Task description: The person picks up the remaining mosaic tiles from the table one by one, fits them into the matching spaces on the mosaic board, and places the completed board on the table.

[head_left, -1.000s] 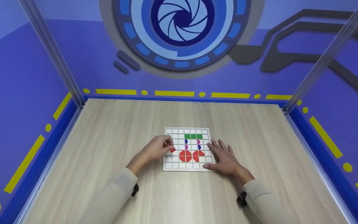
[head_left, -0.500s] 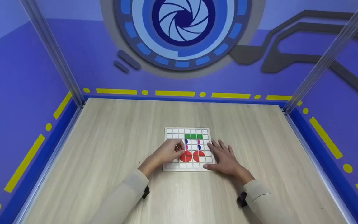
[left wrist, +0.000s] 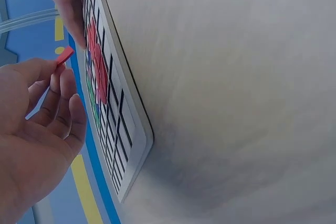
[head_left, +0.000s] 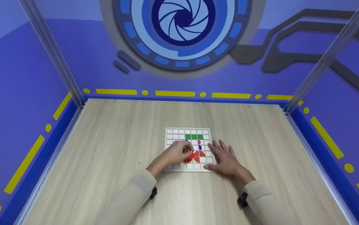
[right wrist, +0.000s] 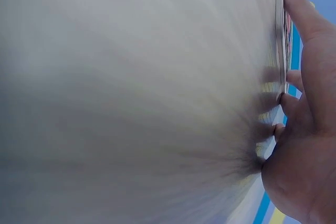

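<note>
A square white grid board [head_left: 170, 133] lies flat on the wooden table. Between thumb and index finger, my left hand [head_left: 176, 152] pinches a small red tile [left wrist: 64, 55], held above the board in the left wrist view. Beneath that hand a red circle of tiles is partly hidden. Beside it is another red circle [head_left: 199, 154] whose lower right quarter is white. Green tiles [head_left: 194, 137] form a row near the board's top, with pink and blue half-round tiles [head_left: 199, 145] below. With fingers spread, my right hand [head_left: 227, 161] rests along the board's right edge, its thumb on the lower right corner.
The light wooden table [head_left: 117, 131] surrounds the board. Blue printed walls [head_left: 179, 84] enclose it at the back and sides, with metal posts [head_left: 53, 53] at the back corners. Both forearms wear light sleeves [head_left: 132, 193] with black bands at the wrists.
My left hand has moved right with the red tile, from the board's left edge to over the left red circle. The right hand and the board have stayed in place.
</note>
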### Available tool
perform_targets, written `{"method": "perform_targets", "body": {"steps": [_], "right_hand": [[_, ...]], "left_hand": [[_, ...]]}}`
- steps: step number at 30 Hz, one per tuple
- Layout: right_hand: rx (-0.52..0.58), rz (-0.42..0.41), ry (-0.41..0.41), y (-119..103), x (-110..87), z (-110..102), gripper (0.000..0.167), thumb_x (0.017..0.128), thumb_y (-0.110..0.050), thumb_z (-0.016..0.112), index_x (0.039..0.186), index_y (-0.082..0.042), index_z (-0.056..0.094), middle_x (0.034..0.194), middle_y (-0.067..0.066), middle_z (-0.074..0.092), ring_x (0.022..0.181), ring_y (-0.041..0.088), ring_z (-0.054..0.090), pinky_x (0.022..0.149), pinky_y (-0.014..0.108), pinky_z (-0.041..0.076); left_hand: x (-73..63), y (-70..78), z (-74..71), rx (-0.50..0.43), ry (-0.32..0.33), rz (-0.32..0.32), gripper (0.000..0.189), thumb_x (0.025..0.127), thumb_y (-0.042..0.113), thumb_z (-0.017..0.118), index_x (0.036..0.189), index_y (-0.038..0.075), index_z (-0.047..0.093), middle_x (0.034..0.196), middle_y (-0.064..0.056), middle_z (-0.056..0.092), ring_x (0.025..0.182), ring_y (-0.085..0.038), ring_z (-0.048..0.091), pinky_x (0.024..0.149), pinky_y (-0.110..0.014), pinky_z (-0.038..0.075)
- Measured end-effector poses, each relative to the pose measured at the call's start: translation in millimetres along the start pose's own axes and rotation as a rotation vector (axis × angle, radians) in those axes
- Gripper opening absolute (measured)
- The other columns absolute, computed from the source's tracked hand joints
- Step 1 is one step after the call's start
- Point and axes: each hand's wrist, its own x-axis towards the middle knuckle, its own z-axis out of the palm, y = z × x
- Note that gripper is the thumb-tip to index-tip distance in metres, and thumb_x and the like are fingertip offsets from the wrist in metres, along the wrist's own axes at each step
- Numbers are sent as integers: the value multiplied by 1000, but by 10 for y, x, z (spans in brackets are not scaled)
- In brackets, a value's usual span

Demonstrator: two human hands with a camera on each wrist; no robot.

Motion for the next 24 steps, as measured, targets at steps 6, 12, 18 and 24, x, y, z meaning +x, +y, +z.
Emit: {"method": "perform_targets", "body": {"steps": [6,12,18,24], "right_hand": [[2,0,-3,-5,-2,2,107,84,-75,73,166,-18,35,175,10,20,162,40,6,123,69,0],[-1,-14,-1,-1,-5,-2,107,84,-75,73,166,-17,36,175,10,22,162,40,7,122,71,0],[-2,-14,-4,1,-6,-5,107,84,-77,71,166,-18,36,175,10,21,162,40,6,122,71,0],[-2,-17,-1,1,-9,-11,105,85,-76,71,166,-18,37,175,11,22,162,40,6,122,71,0]], "left_hand": [[76,32,82,24,5,42,13,101,7,65,107,4,76,92,6,66,83,-7,58,76,-25,52],[107,55,163,16,-10,30,14,100,5,64,109,7,75,94,7,66,83,-6,58,76,-23,51],[154,99,201,34,-8,39,14,99,3,66,108,5,76,95,5,67,84,-6,59,76,-23,51],[213,118,237,61,0,54,12,99,5,66,106,7,76,93,6,65,82,-5,57,75,-22,50]]}}
